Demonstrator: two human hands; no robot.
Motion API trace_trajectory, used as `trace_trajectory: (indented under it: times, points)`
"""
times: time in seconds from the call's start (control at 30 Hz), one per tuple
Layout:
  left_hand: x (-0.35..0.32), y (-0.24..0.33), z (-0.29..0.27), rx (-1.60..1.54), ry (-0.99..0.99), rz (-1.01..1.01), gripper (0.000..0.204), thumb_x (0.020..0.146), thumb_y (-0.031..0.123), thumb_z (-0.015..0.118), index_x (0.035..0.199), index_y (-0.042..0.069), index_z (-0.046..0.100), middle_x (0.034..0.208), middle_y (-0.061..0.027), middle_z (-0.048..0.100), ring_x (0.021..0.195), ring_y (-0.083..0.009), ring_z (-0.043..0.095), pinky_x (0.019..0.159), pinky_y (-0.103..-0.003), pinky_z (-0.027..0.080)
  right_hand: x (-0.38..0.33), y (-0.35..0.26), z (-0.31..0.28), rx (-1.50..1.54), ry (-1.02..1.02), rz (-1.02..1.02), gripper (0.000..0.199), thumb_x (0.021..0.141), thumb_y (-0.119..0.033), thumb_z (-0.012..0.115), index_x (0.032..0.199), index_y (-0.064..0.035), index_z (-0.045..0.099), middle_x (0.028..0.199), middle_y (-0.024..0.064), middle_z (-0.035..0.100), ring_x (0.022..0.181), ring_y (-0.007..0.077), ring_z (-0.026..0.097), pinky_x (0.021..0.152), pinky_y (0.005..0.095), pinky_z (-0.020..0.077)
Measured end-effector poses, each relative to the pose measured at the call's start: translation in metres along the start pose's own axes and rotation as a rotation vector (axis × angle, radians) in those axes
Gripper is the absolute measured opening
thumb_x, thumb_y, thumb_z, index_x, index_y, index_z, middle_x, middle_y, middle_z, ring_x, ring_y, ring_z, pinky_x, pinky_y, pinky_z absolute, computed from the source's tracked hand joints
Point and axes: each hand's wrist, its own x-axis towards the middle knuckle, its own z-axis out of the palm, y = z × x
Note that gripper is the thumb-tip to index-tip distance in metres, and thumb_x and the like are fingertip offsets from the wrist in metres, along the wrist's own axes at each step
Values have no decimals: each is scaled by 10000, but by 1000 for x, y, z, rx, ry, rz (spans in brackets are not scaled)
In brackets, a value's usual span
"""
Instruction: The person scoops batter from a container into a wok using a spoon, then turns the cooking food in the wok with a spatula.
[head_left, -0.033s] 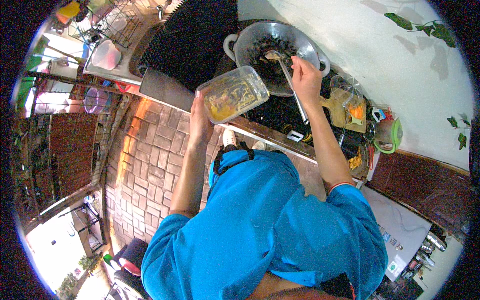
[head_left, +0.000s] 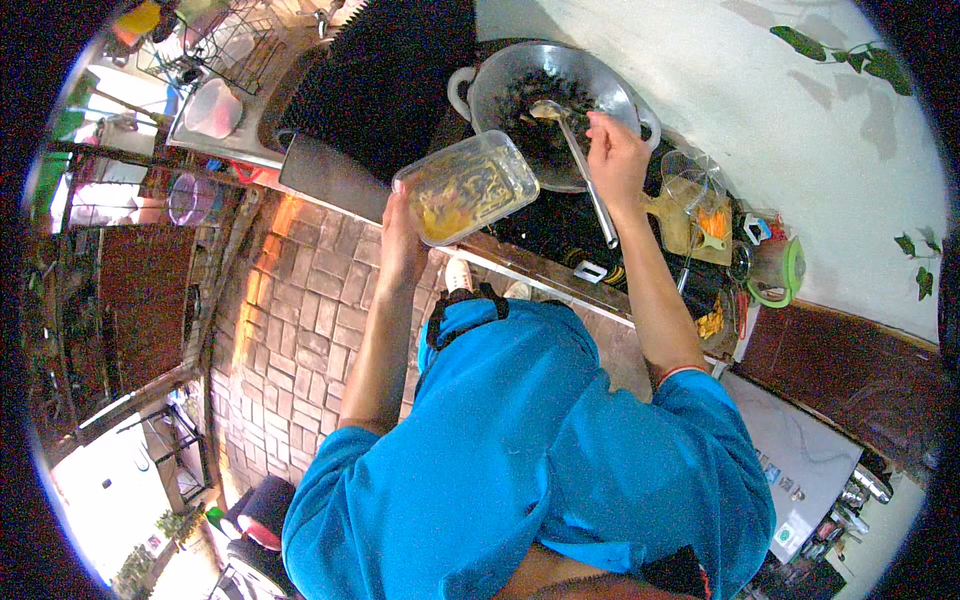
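Note:
My left hand (head_left: 398,225) grips a clear rectangular plastic container (head_left: 465,190) by its near left corner, tilted over the counter's front edge. Yellowish smears coat its inside. Beyond it sits a large silver wok (head_left: 487,92) with two loop handles and dark bits of food inside. A long metal ladle (head_left: 590,186) lies across the wok's near side, its bowl inside and its handle pointing toward me. Right beside that handle, my right hand (head_left: 618,160) is closed over the wok's right side. What its fingers hold, if anything, is hidden.
Right of the wok, a wire strainer (head_left: 690,178) lies by a wooden board (head_left: 672,222) with orange pieces. A green-rimmed container (head_left: 790,272) stands against the wall. At far left are a sink counter (head_left: 215,148), a pinkish plastic tub (head_left: 212,108) and a dish rack (head_left: 240,60).

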Motion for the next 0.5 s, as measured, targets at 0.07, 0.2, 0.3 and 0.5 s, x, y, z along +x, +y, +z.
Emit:
trace_trajectory:
  times: [0.07,0.2,0.3,0.5]
  points:
    - [4,-9,-8,-28,-2,-5,549,996,450,381,1310,2,423,1266,-165,525,1140,-260,558,961,-400,471,1,-14,-12,-12,11,118,170,898,-80,536,965,-39,687,729,114,688,625,169,660,574,284,501]
    - [9,-20,-12,-73,-100,18,551,1002,446,359,1315,-4,408,1256,-169,519,1139,-276,558,949,-418,485,-3,-42,-40,169,69,239,184,919,-75,513,954,-11,682,665,24,632,570,65,546,545,217,440]
    - [-1,-10,8,-70,-142,15,548,1008,440,341,1310,-12,407,1250,-169,512,1135,-283,558,961,-420,476,-10,-67,-61,344,-34,403,200,950,-104,510,938,6,677,643,-3,580,567,45,503,520,195,398]
    - [-21,-2,36,-52,-181,50,499,1022,400,313,1304,0,414,1230,-168,518,1105,-267,567,956,-410,479,-29,-91,-84,308,-177,196,225,948,-169,511,901,-44,691,605,27,593,541,105,559,507,272,437]
